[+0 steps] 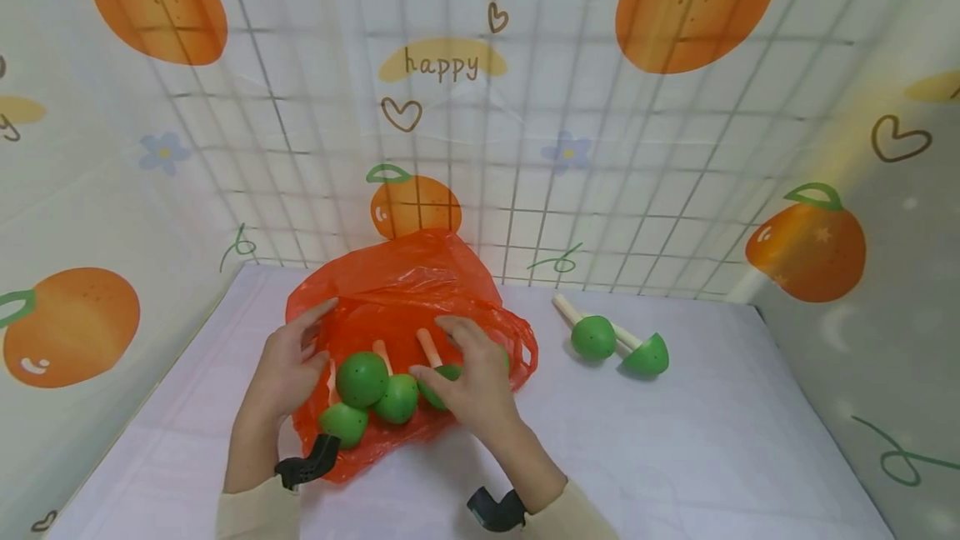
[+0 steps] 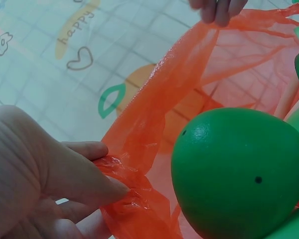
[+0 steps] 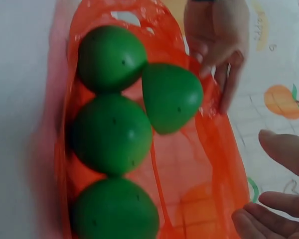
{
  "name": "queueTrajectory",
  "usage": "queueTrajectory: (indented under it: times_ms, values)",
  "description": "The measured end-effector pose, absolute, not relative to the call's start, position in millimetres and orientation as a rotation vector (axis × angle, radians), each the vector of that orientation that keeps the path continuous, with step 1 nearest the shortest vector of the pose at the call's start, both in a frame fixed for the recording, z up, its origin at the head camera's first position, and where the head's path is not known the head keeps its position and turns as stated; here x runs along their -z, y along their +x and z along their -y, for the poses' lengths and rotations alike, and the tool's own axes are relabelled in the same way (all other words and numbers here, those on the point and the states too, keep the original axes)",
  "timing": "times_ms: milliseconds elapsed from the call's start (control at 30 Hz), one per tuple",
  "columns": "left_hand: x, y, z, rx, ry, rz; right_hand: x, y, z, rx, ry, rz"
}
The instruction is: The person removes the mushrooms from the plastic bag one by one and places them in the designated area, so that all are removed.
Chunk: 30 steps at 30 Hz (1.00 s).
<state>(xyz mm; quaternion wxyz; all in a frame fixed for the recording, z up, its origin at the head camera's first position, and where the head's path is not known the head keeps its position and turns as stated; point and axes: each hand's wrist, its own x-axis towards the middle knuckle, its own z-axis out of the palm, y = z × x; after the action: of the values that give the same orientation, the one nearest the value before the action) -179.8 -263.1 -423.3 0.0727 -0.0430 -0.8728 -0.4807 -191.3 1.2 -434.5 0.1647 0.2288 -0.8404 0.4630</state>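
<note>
A red plastic bag (image 1: 405, 273) lies spread with its mouth toward the person. Inside are several maraca-like sticks with black-dotted green heads (image 1: 362, 379) and pale handles. At the bag's left side, my left hand (image 1: 288, 369) pinches the crumpled edge between thumb and fingers, as the left wrist view shows of that hand (image 2: 55, 174). My right hand (image 1: 480, 382) is above the bag's right part, partly covering a green head. In the right wrist view this hand (image 3: 284, 194) has thumb and fingers spread apart, fingertips near the bag's rim. Most handles are hidden.
To the right of the bag, two more green-headed sticks (image 1: 594, 337) lie crossed on the white tabletop (image 1: 675, 457). A wire grid (image 1: 517, 148) stands behind, covered by a cloth printed with oranges. Similar printed cloth hangs at both sides.
</note>
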Motion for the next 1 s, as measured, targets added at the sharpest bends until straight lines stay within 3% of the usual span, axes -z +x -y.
queueTrajectory:
  times_ms: [1000]
  values:
    - [423,-181,264,1.433,-0.114,2.619,464,-191,68,-1.146,0.795,2.631]
